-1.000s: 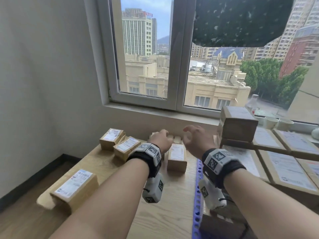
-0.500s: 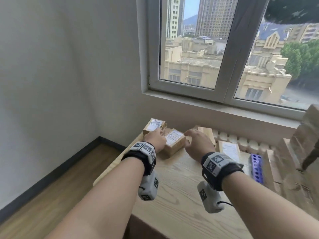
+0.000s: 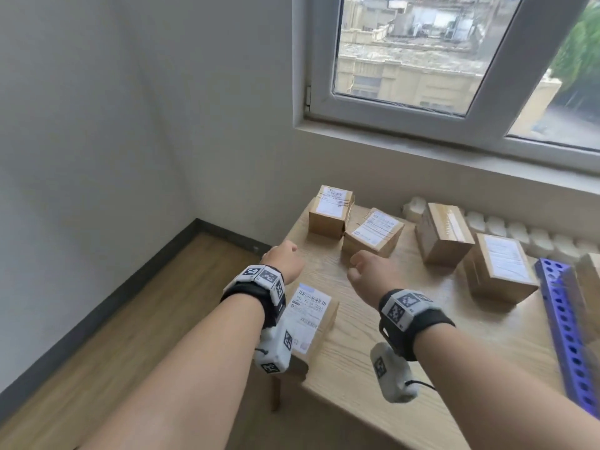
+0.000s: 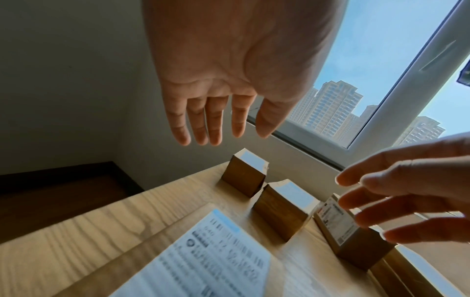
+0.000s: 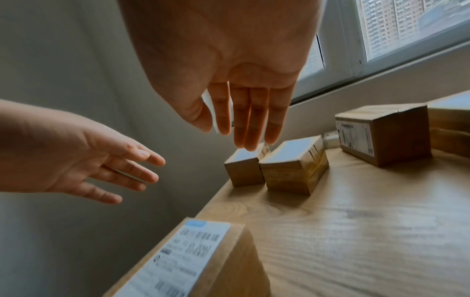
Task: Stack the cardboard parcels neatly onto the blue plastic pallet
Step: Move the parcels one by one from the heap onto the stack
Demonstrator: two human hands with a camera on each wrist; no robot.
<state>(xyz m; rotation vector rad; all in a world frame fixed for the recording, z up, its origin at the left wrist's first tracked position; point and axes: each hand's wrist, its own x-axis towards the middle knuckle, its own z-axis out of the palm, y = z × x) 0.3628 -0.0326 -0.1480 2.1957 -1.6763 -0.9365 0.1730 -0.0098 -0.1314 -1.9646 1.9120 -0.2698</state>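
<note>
Several cardboard parcels with white labels lie on the wooden table (image 3: 363, 345). The nearest parcel (image 3: 312, 319) sits at the table's left edge, partly hidden under my left wrist. Two small parcels (image 3: 330, 210) (image 3: 373, 233) touch each other at the far left corner. My left hand (image 3: 283, 262) and right hand (image 3: 370, 275) hover side by side between these, holding nothing. The wrist views show the left hand's fingers (image 4: 203, 124) and the right hand's fingers (image 5: 244, 124) straight and spread in the air. The blue pallet (image 3: 566, 323) shows at the right edge.
Two more parcels (image 3: 443, 237) (image 3: 500, 271) lie on the table between the small pair and the pallet. A white ridged strip (image 3: 519, 230) runs along the wall under the window sill (image 3: 454, 151). The table's left edge drops to a wooden floor (image 3: 107, 345).
My view has swung left and down. Both hands have drawn back from the two small far parcels and now hover nearer, above the near-left parcel.
</note>
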